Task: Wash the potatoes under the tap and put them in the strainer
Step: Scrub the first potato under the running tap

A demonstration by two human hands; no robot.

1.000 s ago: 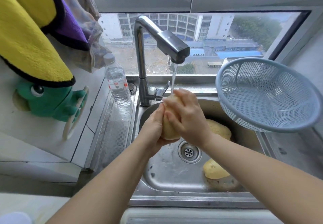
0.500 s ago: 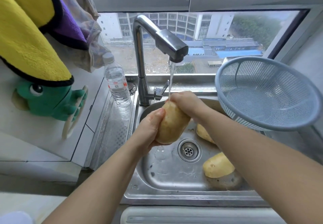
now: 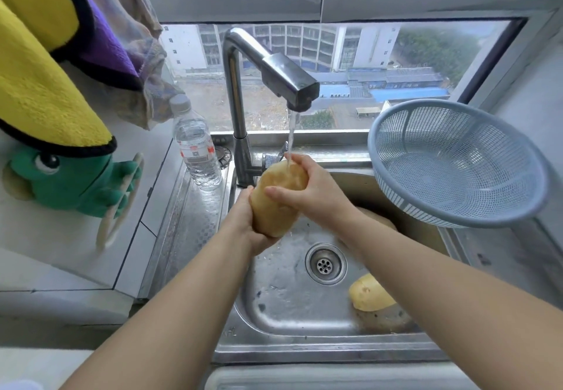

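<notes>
At frame centre, under the tap's (image 3: 274, 72) stream, the left hand (image 3: 243, 222) cups a potato (image 3: 275, 203) from below while the right hand (image 3: 310, 188) clasps its top, both grips grasping it.

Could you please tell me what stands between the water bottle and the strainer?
In the head view, the tap stands there, water running onto the held potato.

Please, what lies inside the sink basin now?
A potato lies beside the drain; a second potato is partly visible behind the right forearm, which covers the rest.
</notes>
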